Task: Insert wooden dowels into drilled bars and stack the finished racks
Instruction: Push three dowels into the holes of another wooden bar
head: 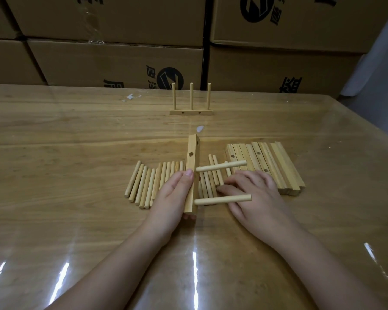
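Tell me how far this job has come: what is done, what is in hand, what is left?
Done: one rack with three upright dowels stands at the far side of the table. In hand: the left hand grips a bar with two dowels in and its third hole empty; the right hand rests on the loose dowels. Left: that third dowel, the pile of bars, and stacking.

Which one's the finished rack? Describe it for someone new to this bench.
On the glossy wooden table, look to the far middle, just before the stacked brown cardboard boxes. The finished pale wooden rack stands alone there, three dowels upright in a flat bar. The drilled bar gripped by the left hand has only two, pointing sideways.
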Action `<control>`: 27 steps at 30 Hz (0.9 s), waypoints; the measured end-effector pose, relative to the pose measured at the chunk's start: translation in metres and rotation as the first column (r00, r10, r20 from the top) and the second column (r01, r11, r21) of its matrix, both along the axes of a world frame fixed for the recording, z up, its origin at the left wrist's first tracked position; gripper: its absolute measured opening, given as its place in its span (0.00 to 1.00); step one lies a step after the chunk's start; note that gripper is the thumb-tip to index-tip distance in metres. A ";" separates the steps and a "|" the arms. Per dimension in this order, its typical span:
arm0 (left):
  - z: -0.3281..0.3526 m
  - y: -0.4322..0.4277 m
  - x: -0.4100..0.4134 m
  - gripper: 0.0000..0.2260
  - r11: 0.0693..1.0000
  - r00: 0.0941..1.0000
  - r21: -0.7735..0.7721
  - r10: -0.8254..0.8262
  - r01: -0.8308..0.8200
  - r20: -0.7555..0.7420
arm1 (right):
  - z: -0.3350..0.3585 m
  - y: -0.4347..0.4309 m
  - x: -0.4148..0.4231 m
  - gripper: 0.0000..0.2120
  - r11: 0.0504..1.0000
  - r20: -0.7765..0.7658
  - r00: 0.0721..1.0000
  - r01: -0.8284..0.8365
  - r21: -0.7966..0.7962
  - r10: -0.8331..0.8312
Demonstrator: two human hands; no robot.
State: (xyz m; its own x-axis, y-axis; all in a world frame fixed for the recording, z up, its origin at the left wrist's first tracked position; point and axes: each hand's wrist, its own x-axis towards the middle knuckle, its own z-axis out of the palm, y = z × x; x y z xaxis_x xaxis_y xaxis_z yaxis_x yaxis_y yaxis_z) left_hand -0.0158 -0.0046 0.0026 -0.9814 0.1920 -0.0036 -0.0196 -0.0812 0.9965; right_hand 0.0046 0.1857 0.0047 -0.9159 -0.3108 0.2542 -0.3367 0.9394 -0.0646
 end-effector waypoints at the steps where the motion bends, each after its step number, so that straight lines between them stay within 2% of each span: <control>1: 0.000 0.000 0.000 0.15 1.000 1.000 0.003 -0.003 0.003 -0.001 | 0.000 0.000 0.000 0.13 1.000 0.002 1.000 0.000 0.004 0.000; 7: 0.000 -0.001 0.000 0.14 1.000 1.000 -0.008 -0.004 0.004 -0.002 | -0.003 -0.002 -0.001 0.19 1.000 0.009 1.000 0.028 -0.012 -0.028; 13: 0.001 0.000 0.000 0.20 1.000 1.000 -0.016 0.009 -0.009 0.013 | -0.003 -0.001 -0.002 0.19 0.999 0.027 0.999 0.044 0.008 -0.044; 17: 0.002 0.000 0.001 0.15 1.000 1.000 -0.020 -0.003 0.003 0.030 | -0.004 -0.001 -0.003 0.15 0.999 0.025 0.998 0.051 0.012 -0.051; 22: 0.003 0.000 0.001 0.14 0.999 1.000 -0.031 -0.011 0.011 0.018 | -0.004 0.001 -0.004 0.22 0.997 0.066 0.996 0.049 0.052 -0.052; 25: 0.003 0.000 0.002 0.17 1.000 1.000 -0.028 -0.009 0.009 0.004 | -0.004 0.000 -0.005 0.22 0.997 0.080 0.995 0.061 0.045 -0.065; 27: 0.002 0.000 0.002 0.15 1.000 1.000 -0.016 -0.009 0.009 0.004 | -0.003 -0.001 -0.005 0.21 0.997 0.087 0.993 0.074 0.012 -0.075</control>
State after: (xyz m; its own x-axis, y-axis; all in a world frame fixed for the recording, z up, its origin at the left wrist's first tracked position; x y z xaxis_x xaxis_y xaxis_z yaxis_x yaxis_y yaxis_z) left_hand -0.0140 -0.0042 0.0049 -0.9796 0.2008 -0.0107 -0.0242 -0.0648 0.9976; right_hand -0.0004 0.1851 0.0020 -0.9551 -0.2429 0.1699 -0.2593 0.9623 -0.0823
